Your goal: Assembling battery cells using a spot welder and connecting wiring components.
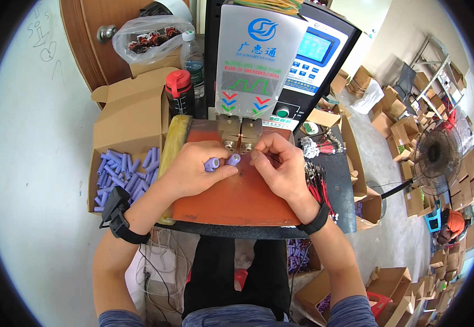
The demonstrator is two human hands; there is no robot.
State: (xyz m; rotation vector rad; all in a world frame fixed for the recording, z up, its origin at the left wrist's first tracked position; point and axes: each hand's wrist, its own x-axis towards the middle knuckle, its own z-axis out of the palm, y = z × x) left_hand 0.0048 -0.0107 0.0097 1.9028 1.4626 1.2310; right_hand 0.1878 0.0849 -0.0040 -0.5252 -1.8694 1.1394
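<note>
Orange-brown matting [220,203] covers the bench beneath a machine's metal tips [247,146], where the left hand [190,166] has its fingers curled around two smooth purple batteries [234,159] and the right hand's [283,171] fingertips bunch close beside them, on what I can't tell. Blue lettering and coloured arrows mark the grey panel [253,60] above. Bare matting reaches the front edge, between a cardboard box [130,111] of batteries and red-and-black wires [319,191].
</note>
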